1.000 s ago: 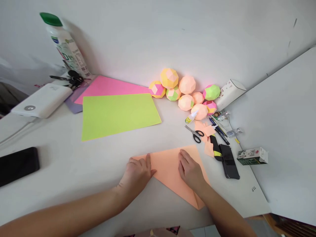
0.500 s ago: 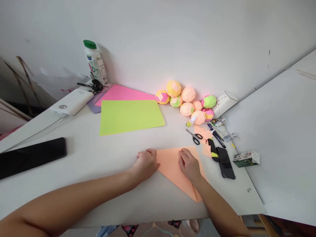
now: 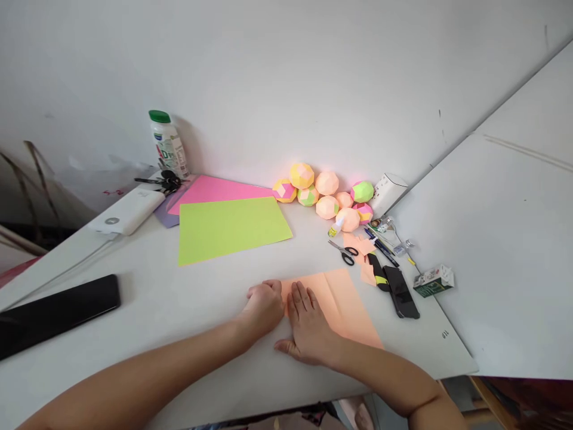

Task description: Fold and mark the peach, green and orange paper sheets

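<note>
An orange paper sheet (image 3: 344, 304), folded with a crease across it, lies on the white table (image 3: 188, 310) near the front edge. My left hand (image 3: 264, 304) is curled into a loose fist and rests on the sheet's left corner. My right hand (image 3: 308, 325) lies flat on the orange paper right beside it, fingers stretched out and pointing away from me, thumb out to the left.
A green sheet (image 3: 230, 227) and a pink sheet (image 3: 215, 188) lie further back. Several paper balls (image 3: 326, 197) sit by the wall, with scissors (image 3: 342, 251), pens, a phone (image 3: 400, 292) and a small carton (image 3: 434, 280) at right. A black phone (image 3: 54, 313), power bank (image 3: 128, 212) and bottle (image 3: 168, 143) are at left.
My right hand slid left across the orange paper to lie flat next to my left hand. The sheet now shows a different fold. The camera tilted up a little.
</note>
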`<action>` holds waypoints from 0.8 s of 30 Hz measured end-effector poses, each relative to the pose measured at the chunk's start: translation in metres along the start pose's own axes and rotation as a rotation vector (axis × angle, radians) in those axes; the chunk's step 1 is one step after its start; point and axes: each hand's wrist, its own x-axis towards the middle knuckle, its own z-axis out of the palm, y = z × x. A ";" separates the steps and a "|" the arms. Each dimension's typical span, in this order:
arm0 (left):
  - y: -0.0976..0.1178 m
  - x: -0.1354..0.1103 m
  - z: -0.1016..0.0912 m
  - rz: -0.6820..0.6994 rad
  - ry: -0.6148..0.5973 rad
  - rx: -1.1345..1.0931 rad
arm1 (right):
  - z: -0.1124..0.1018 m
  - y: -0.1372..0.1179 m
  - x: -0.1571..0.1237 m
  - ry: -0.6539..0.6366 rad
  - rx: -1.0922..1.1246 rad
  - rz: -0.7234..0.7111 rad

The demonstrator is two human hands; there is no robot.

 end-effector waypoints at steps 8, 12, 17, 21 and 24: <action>0.001 0.000 0.009 -0.043 0.061 -0.067 | 0.034 0.036 -0.064 0.122 -0.084 -0.008; 0.001 -0.002 0.013 -0.059 0.067 -0.111 | 0.040 0.044 -0.094 0.186 -0.125 0.035; 0.003 -0.004 0.010 -0.099 0.034 -0.140 | 0.043 0.048 -0.111 0.193 -0.101 0.050; -0.002 -0.007 0.002 -0.163 -0.017 -0.155 | 0.043 0.039 -0.105 0.135 -0.043 0.068; -0.018 -0.009 -0.006 -0.223 -0.054 -0.182 | 0.033 0.026 -0.092 0.122 -0.001 0.052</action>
